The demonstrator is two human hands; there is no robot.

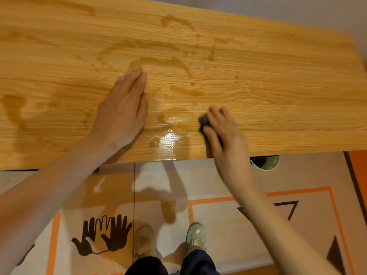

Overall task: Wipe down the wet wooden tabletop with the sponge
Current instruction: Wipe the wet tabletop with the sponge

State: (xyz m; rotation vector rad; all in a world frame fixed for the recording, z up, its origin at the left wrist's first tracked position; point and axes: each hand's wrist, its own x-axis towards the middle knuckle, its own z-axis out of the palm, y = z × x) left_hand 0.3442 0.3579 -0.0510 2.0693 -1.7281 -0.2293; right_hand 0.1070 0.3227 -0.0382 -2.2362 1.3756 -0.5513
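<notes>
The wooden tabletop (278,80) fills the upper half of the head view, marked with dark wet streaks and a shiny puddle (170,137) near its front edge. My right hand (224,135) presses a dark grey sponge (204,119) onto the wood just right of the puddle; fingers cover most of the sponge. My left hand (124,108) lies flat on the table to the left, palm down, fingers together and holding nothing.
A green cup (268,163) sits below the table's front edge at the right. The floor has orange-lined mats with black hand-shaped prints (103,235). My two feet in pale shoes (170,239) stand close to the table edge.
</notes>
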